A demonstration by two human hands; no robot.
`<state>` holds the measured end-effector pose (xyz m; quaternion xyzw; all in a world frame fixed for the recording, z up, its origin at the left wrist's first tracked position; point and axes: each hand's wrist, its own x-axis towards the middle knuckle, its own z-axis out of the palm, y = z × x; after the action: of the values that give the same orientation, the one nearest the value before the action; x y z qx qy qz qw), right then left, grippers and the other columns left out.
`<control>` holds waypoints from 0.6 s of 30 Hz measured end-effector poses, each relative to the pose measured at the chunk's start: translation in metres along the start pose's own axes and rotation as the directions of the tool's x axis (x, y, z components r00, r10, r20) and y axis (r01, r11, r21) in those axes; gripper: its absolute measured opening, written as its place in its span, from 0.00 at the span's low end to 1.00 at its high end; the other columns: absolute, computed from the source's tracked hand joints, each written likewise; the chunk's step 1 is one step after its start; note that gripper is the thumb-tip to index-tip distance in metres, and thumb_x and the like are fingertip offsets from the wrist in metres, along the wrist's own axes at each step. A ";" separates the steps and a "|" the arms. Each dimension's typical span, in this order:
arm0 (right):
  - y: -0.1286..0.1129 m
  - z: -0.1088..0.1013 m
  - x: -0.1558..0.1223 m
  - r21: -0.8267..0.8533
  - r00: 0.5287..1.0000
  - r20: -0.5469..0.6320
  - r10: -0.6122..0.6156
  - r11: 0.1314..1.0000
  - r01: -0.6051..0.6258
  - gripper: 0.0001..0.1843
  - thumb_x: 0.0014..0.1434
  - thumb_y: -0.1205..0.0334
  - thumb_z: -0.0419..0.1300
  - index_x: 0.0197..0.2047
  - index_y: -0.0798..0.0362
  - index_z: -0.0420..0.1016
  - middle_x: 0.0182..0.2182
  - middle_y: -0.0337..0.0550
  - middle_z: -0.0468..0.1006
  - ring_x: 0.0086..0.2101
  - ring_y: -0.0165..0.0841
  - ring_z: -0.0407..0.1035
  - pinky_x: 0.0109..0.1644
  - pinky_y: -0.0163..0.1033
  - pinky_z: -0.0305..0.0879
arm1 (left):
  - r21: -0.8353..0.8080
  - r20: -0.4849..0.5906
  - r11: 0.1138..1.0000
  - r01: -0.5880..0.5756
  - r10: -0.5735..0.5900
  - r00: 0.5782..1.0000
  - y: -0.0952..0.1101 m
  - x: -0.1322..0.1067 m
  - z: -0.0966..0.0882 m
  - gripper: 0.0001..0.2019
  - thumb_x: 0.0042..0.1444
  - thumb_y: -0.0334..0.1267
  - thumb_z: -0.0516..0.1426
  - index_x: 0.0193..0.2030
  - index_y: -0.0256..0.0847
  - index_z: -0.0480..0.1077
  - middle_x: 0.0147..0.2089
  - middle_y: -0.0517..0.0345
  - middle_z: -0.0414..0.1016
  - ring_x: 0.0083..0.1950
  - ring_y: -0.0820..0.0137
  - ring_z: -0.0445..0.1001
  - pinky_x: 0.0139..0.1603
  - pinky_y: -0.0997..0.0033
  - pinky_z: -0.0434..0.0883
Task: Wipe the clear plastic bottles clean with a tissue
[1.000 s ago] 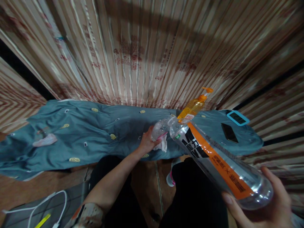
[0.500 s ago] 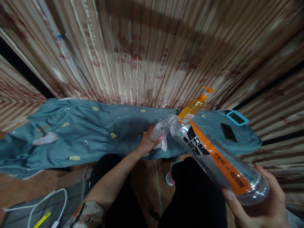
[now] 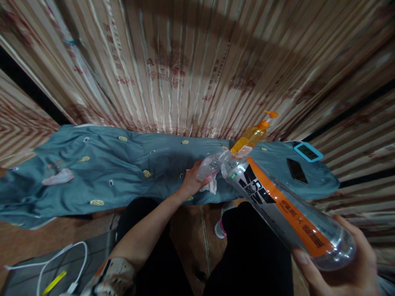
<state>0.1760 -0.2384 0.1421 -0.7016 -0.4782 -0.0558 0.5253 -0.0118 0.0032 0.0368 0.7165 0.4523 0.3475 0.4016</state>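
Note:
My right hand (image 3: 342,259) grips the base of a large clear plastic bottle (image 3: 284,209) with an orange and silver label. The bottle tilts, its neck pointing up and left toward a smaller clear bottle (image 3: 211,165). My left hand (image 3: 191,181) is wrapped round that small bottle, and the two necks meet; whether liquid passes between them I cannot make out. A white crumpled tissue (image 3: 210,187) shows just below the small bottle. Right behind the necks stands an orange pump bottle (image 3: 250,137) with yellow liquid.
A teal cloth with pineapple prints (image 3: 123,181) covers the long surface. On its right lie a black phone (image 3: 297,170) and a blue-framed clock-like display (image 3: 308,152); a pale crumpled item (image 3: 58,176) is at left. A pleated curtain (image 3: 179,74) hangs behind. A white cable (image 3: 46,263) lies lower left.
The large bottle's base and my right hand have shifted slightly right and down. The small bottle and my left hand stay nearly in place.

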 end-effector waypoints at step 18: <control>-0.004 0.004 0.000 0.077 0.998 -0.029 0.047 0.996 -0.045 0.51 0.50 0.47 0.75 0.72 0.54 0.60 0.61 0.52 0.64 0.57 0.50 0.61 0.67 0.67 0.49 | -0.016 -0.014 1.000 -0.013 0.012 1.000 0.000 -0.001 0.000 0.30 0.48 0.39 0.67 0.58 0.41 0.66 0.52 0.54 0.80 0.51 0.58 0.79 0.55 0.60 0.74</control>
<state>0.1714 -0.2356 0.1430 -0.6911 -0.4555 -0.0363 0.5600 -0.0120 0.0026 0.0365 0.7137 0.4477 0.3586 0.4021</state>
